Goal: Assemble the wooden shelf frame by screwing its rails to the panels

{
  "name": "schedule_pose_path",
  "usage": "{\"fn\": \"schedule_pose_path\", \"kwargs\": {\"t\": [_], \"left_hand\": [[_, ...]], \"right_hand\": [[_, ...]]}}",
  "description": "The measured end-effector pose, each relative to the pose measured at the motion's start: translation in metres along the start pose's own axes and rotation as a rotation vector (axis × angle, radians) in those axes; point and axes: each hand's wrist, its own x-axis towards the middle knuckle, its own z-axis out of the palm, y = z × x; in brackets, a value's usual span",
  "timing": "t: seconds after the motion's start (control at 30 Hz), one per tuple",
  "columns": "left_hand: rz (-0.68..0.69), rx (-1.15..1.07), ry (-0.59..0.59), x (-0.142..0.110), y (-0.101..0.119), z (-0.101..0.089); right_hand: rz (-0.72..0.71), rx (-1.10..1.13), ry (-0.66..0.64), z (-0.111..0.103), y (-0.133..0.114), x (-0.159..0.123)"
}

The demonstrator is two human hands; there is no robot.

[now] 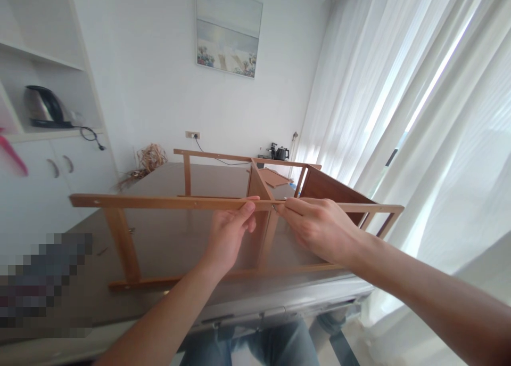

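Wooden frame rail [159,202] pinched by the fingers of the left hand [228,238] and right hand [319,230], just beside each other, above a steel-topped table [167,238].

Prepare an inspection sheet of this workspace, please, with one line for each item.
Surface: metal-topped table, brushed finish.
Job's things: wooden frame lying on the table, with brown panel and loose wooden board.
Clutter: dried straw by the far corner; small dark bits on the tabletop, too small to identify.
Hands: left hand and right hand both grip the frame's long rail.
Cables: cord running from wall socket; kettle cord hanging from the shelf.
Surroundings: silver kettle on white shelving, black kettle, painting, white curtains.
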Motion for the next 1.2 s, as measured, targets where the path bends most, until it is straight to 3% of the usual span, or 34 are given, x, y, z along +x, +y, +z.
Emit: {"fn": "schedule_pose_path", "kwargs": {"t": [0.17,0.3,0.7,1.03,1.2], "left_hand": [[0.002,0.01,0.001,0.0,-0.001,-0.001],[-0.006,0.015,-0.005,0.0,-0.001,-0.001],[0.003,0.012,0.002,0.0,-0.004,-0.001],[-0.011,0.018,0.015,-0.001,-0.004,0.0],[-0.003,0.022,0.03,-0.001,-0.004,0.0]], "right_hand": [[-0.061,-0.002,-0.108,-0.008,0.009,0.007],[-0.099,-0.029,-0.11,-0.009,0.011,0.009],[0.094,0.027,-0.017,-0.004,0.004,0.0],[0.279,-0.212,0.204,0.006,-0.026,-0.008],[0.381,-0.203,0.296,0.016,-0.038,-0.008]]}}
